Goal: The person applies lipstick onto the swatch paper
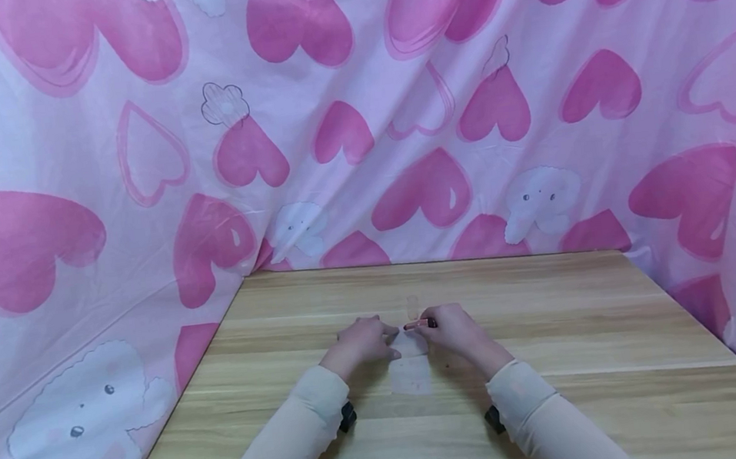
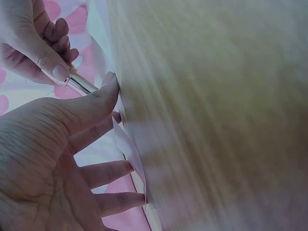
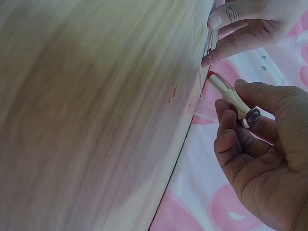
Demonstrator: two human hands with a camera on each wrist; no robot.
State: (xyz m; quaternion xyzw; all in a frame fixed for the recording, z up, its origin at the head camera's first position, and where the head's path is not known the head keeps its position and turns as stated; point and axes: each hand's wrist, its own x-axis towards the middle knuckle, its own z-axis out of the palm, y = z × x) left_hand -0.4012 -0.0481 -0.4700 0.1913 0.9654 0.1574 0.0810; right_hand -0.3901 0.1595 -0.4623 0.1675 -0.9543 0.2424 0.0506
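My right hand (image 1: 453, 331) pinches a lipstick (image 3: 226, 91) in a gold-coloured tube between thumb and fingers. Its red tip points left, close to a thin pale sheet (image 1: 411, 344) on the table. My left hand (image 1: 365, 340) presses on the left side of that sheet with fingers spread and fairly straight. In the left wrist view its fingertips (image 2: 126, 166) rest at the sheet's slightly raised edge. Whether the lipstick touches the sheet I cannot tell.
Nearer on the wooden table (image 1: 270, 335) lies a second translucent sheet (image 1: 410, 377). A small clear strip (image 1: 413, 306) lies beyond the hands. Small red marks (image 3: 173, 91) show on the tabletop. A pink heart-patterned curtain (image 1: 419, 192) surrounds the table.
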